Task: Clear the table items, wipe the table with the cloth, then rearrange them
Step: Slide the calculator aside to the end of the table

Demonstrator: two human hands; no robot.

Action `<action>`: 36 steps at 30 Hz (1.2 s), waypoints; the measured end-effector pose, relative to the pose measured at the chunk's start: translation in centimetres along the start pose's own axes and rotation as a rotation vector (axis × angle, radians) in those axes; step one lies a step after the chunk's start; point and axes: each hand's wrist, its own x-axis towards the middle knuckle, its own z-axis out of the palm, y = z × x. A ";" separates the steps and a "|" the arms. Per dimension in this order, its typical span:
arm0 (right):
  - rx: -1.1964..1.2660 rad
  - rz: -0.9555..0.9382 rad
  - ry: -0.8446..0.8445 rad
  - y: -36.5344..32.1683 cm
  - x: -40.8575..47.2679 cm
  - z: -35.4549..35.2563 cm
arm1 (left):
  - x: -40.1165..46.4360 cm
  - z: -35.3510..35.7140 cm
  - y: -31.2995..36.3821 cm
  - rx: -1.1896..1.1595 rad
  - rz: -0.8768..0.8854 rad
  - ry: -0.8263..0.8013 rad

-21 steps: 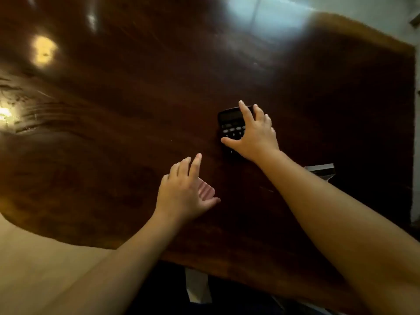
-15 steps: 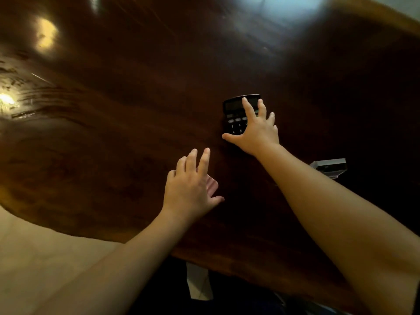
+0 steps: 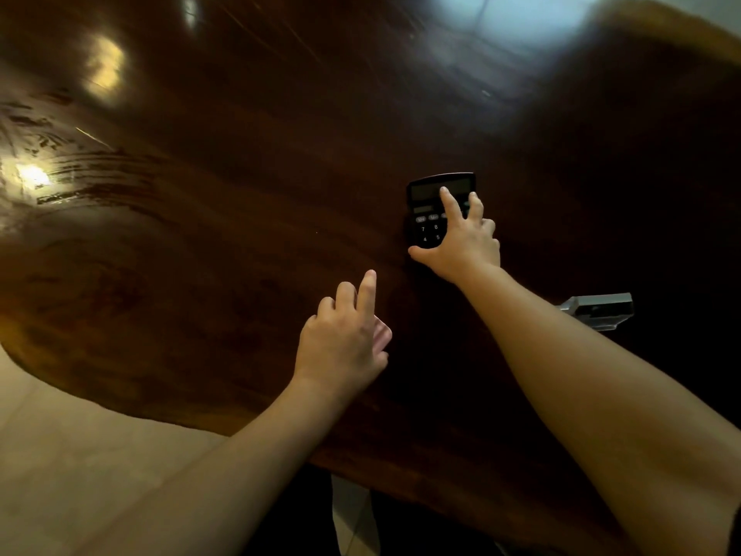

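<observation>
While your right hand [image 3: 461,242] rests spread over the black calculator [image 3: 435,210] lying flat on the dark surface [image 3: 224,242], your left hand [image 3: 345,343] covers a pink item [image 3: 383,335] (mostly hidden), fingers loose, grip uncertain.

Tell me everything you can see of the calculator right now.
The calculator is a black, plastic-looking slab lying flat on the dark wooden table, display end away from the person. A dim screen sits on top, then grey function keys and dark number keys; 7, 8, 4, 5 are readable. The right hand rests on it, covering its right and near parts.
</observation>
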 end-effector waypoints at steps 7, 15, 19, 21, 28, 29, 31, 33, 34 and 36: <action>0.064 -0.028 0.021 -0.2 -0.5 0.1 | -0.6 -1.1 -1.1 -0.048 -0.051 0.039; 0.101 -0.101 0.043 -1.6 -3.2 -0.8 | -0.4 -3.7 -4.8 -0.085 -0.120 0.076; 0.103 -0.157 0.068 -4.1 -4.9 -1.3 | 0.1 -5.8 -8.5 -0.074 -0.140 0.090; 0.104 -0.177 0.073 -5.9 -5.6 -1.5 | 0.3 -6.8 -10.7 -0.053 -0.158 0.094; 0.105 -0.286 0.063 -15.2 -7.0 -1.0 | -0.7 -10.6 -21.4 -0.045 -0.314 0.130; 0.104 -0.302 0.055 -16.8 -7.1 -0.7 | -1.1 -11.0 -23.0 -0.050 -0.339 0.137; 0.102 -0.333 0.033 -20.0 -7.2 -0.1 | -1.7 -11.5 -25.9 -0.060 -0.379 0.157; 0.094 -0.370 0.013 -23.3 -7.3 0.6 | -2.3 -11.8 -28.8 -0.060 -0.408 0.173; 0.089 -0.389 0.003 -24.9 -7.3 0.9 | -2.6 -11.8 -30.2 -0.059 -0.417 0.182; 0.080 -0.428 -0.016 -28.1 -7.3 1.7 | -3.0 -11.9 -32.9 -0.057 -0.434 0.196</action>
